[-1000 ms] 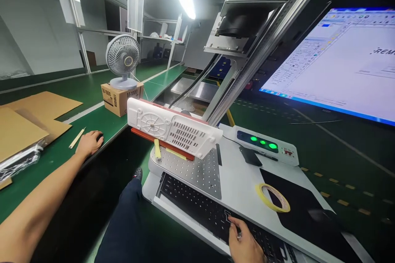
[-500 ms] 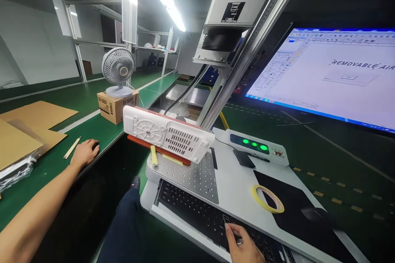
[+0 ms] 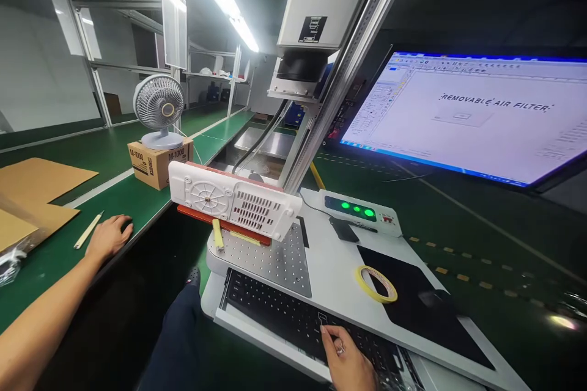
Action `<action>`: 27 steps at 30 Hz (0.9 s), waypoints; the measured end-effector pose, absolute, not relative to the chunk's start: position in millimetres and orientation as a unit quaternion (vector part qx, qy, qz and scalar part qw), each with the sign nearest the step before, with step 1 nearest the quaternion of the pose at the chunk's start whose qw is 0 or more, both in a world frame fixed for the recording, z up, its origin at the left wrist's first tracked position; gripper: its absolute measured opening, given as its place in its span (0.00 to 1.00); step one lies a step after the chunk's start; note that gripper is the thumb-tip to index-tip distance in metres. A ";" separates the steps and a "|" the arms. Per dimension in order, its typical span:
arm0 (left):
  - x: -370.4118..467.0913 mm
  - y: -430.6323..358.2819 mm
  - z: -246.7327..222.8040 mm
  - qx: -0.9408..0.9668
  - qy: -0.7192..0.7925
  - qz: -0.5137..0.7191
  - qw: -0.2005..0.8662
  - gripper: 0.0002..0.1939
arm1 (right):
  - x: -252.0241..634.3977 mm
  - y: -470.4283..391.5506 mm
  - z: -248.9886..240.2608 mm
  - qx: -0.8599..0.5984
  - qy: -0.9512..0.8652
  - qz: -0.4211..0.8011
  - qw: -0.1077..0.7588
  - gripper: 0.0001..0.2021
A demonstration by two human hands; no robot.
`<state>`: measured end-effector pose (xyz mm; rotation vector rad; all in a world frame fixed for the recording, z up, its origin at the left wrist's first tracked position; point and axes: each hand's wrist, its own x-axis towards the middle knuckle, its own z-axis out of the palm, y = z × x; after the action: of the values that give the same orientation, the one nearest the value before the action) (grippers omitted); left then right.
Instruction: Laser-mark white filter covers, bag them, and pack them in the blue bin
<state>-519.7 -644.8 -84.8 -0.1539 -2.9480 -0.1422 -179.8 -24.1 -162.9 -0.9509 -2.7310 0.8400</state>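
Note:
My left hand (image 3: 109, 236) lies palm down at the edge of the green bench (image 3: 43, 284), its fingers stretched loosely and nothing in it. A slim cream-coloured utility knife (image 3: 88, 230) lies just beside it. My right hand (image 3: 348, 359) is over the black keyboard (image 3: 275, 308) in its pull-out tray, fingers curled, with thumb and index finger close together at the keys. Something small and shiny shows between them, too small to name. Ahead, a white plastic panel (image 3: 220, 198) with a grille leans tilted on an orange-red support (image 3: 247, 233) above the perforated metal plate (image 3: 270, 266).
A marking machine head (image 3: 316, 6) hangs on a slanted metal post (image 3: 348, 43). Right of the plate are a roll of yellow tape (image 3: 389, 290), a black mat (image 3: 440, 330) and a mouse (image 3: 435, 298). A monitor (image 3: 481, 122) shows "REMOVABLE AIR FILTER". A fan (image 3: 160, 107) stands on a carton (image 3: 158, 165).
The head view has turned right, so everything sits further left and more of the monitor shows. Both hands keep nearly the same places on the bench and keyboard.

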 end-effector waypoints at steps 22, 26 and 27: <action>-521.5 -647.5 -89.4 -0.056 -0.991 -0.071 0.101 0.36 | -177.8 -23.2 -167.1 -0.305 -0.906 0.279 0.088 0.24; -521.6 -647.2 -89.4 -0.056 -0.991 -0.071 0.095 0.36 | -177.3 -21.2 -170.3 -0.310 -0.905 0.281 0.082 0.25; -521.8 -647.2 -89.6 -0.054 -0.992 -0.069 0.092 0.36 | -177.1 -20.8 -171.3 -0.311 -0.904 0.281 0.087 0.25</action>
<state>-521.8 -647.2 -89.6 -0.1607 -2.9450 -0.2057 -177.1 -20.8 -171.3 -0.9268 -2.6916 0.8356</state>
